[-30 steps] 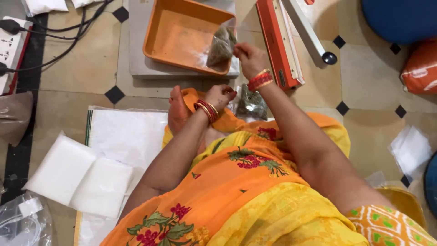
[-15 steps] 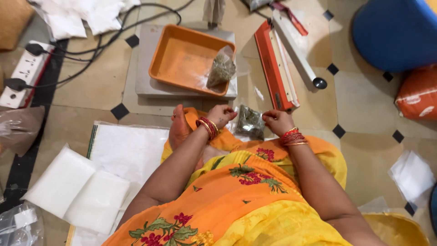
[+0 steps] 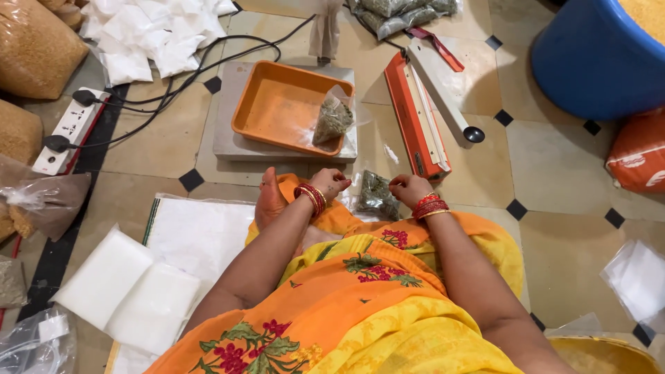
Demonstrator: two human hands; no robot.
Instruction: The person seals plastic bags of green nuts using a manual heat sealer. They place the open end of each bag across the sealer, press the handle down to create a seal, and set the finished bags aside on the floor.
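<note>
I sit on the floor in orange and yellow cloth. My left hand [image 3: 331, 183] and my right hand [image 3: 407, 188] each pinch a side of a clear plastic pouch of green dried herbs [image 3: 376, 195] just in front of my lap. Both wrists carry red bangles. Beyond the hands an orange tray [image 3: 277, 111] rests on a grey weighing scale [image 3: 228, 142], and a second herb-filled pouch [image 3: 332, 121] leans on the tray's right rim.
An orange heat sealer [image 3: 415, 114] lies right of the scale. A power strip [image 3: 69, 128] with black cables sits left. White bags [image 3: 131, 294] lie at lower left, sacks at far left, a blue tub [image 3: 596, 62] at top right.
My right hand came back from the pouch on the tray down to the pouch at my lap. The view has tilted up, showing more of the floor beyond the scale.
</note>
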